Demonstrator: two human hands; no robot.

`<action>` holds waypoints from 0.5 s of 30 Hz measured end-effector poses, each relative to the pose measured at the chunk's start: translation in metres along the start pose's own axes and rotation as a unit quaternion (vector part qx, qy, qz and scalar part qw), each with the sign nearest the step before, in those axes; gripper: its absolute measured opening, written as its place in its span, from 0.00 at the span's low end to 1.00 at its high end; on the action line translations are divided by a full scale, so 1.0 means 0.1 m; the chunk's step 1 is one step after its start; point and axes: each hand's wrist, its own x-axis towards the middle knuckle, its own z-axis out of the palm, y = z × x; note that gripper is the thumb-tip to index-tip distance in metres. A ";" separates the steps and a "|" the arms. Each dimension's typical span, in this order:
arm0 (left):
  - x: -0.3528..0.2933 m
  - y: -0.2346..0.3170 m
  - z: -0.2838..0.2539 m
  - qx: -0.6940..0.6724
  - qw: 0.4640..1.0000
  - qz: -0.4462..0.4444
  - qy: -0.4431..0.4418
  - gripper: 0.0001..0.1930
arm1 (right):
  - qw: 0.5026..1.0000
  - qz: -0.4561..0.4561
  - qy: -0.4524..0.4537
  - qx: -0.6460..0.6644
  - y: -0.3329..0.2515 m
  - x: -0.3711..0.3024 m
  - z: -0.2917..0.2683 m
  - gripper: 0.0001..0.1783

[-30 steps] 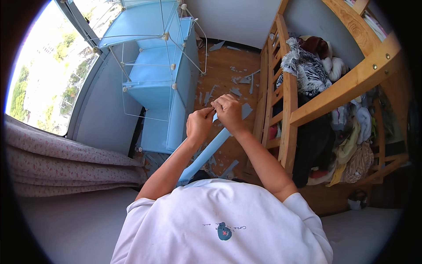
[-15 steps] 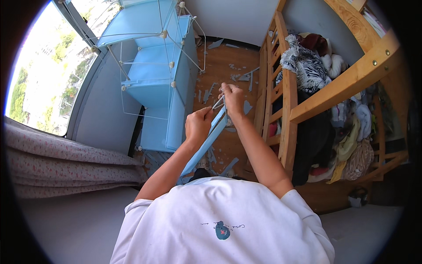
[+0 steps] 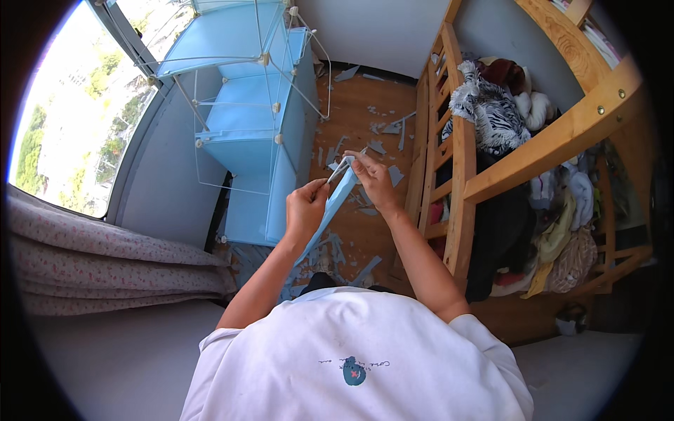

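1. 1 light-blue panel (image 3: 335, 202) slants down between the arms.
2. Left hand (image 3: 305, 210) pinches a thin pale strip (image 3: 339, 170), fingers closed.
3. Right hand (image 3: 375, 184) bends over the panel's top; I can't tell its grip.

Long narrow light-blue strip (image 3: 337, 199), slanting up and rightward, upper end pale, bent

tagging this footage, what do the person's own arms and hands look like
The left hand and right hand are bare, with no gloves, watch or bracelet visible. The forearms are uncovered below short sleeves of a white shirt with a dark print.
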 end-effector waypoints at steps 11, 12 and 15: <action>0.20 -0.03 0.07 -0.027 0.996 -0.007 -0.087 0.12 | 0.994 0.001 -0.104 0.015 -0.19 -0.12 0.12 0.09; 0.21 -0.05 0.08 -0.021 0.996 0.001 -0.083 0.13 | 0.994 -0.017 -0.108 0.002 -0.19 -0.11 0.12 0.09; 0.19 -0.09 0.05 -0.081 0.989 0.004 -0.126 0.11 | 0.991 -0.069 -0.108 -0.044 -0.24 -0.11 0.09 0.08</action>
